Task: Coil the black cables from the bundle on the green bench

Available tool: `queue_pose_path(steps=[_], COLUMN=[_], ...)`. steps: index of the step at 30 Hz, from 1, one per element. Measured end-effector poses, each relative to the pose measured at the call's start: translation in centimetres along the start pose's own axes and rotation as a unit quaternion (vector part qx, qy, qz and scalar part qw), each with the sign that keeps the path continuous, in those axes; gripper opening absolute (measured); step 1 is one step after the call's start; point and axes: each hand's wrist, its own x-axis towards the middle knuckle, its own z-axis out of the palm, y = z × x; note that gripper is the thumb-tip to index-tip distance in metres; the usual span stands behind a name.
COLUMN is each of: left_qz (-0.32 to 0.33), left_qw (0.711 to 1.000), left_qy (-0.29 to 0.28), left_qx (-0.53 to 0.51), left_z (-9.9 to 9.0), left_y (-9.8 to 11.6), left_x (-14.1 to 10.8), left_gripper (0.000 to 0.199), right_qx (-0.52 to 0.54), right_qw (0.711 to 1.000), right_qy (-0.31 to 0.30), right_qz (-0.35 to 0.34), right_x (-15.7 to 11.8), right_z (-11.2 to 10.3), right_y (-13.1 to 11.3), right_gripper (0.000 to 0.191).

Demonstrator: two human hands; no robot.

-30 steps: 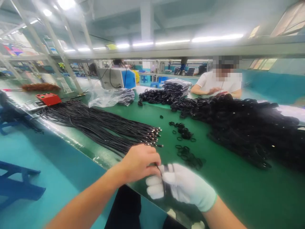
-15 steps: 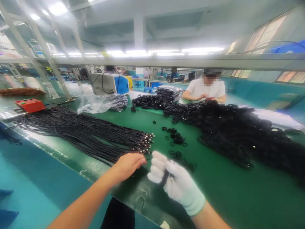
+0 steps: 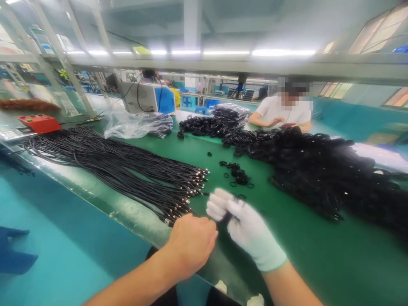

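My left hand (image 3: 193, 242) is bare and closed, its knuckles up, low over the table's near edge; what its fingers hold is hidden. Just right of it, my right hand (image 3: 251, 231), in a white glove, is curled around a dark bundle that looks like a black cable (image 3: 227, 217). A long row of black cables (image 3: 127, 165) with small metal plugs (image 3: 193, 180) at their near ends lies to the left. Several small black rings (image 3: 239, 174) are scattered on the green tabletop (image 3: 306, 250) beyond my gloved hand.
A large heap of coiled black cables (image 3: 306, 165) covers the right side. Behind are clear plastic bags (image 3: 127, 124), a grey and blue machine (image 3: 148, 97) and a stack of bagged cables (image 3: 231, 112). A red control box (image 3: 40, 122) stands far left. A co-worker (image 3: 283, 110) sits opposite.
My left hand has moved right and nearer to me, turning knuckles up and closing in beside the gloved hand. My right hand stays curled around the dark bundle. The view has shifted slightly.
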Motion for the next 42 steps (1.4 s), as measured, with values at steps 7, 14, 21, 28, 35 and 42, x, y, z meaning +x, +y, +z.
queue_pose_path(steps=[7,14,21,28,35,42], left_qz=[0.247,0.273,0.261,0.184,-0.026,-0.089], left_qw=[0.963,0.962,0.964,0.942,0.853,0.821], left_qy=[0.065,-0.009,0.044,-0.183,-0.149,-0.019], left_qx=[0.088,-0.031,-0.026,-0.212,-0.5,-0.564], left_z=[-4.3,-4.6,-3.9,-5.8,-2.5,0.0], left_y=[-3.3,-5.4,-5.1,-4.8,-5.0,-3.4], left_x=[1.7,4.0,3.7,4.9,2.9,0.7], left_gripper=[0.025,0.021,0.01,0.007,0.007,0.012], right_qx=[-0.032,0.064,0.024,0.061,0.061,-0.073], right_qw=[0.986,0.959,0.962,0.947,0.955,0.963], right_qy=[-0.14,-0.187,-0.157,-0.183,-0.184,-0.206], right_qz=[0.082,0.203,0.224,0.257,0.227,0.159], right_x=[-0.6,-1.3,-1.0,-1.6,-1.5,-1.1], right_z=[1.2,1.8,0.3,-0.4,0.3,0.3], right_y=[1.4,2.1,2.7,2.7,2.5,2.0], right_gripper=[0.012,0.038,0.031,0.041,0.039,0.038])
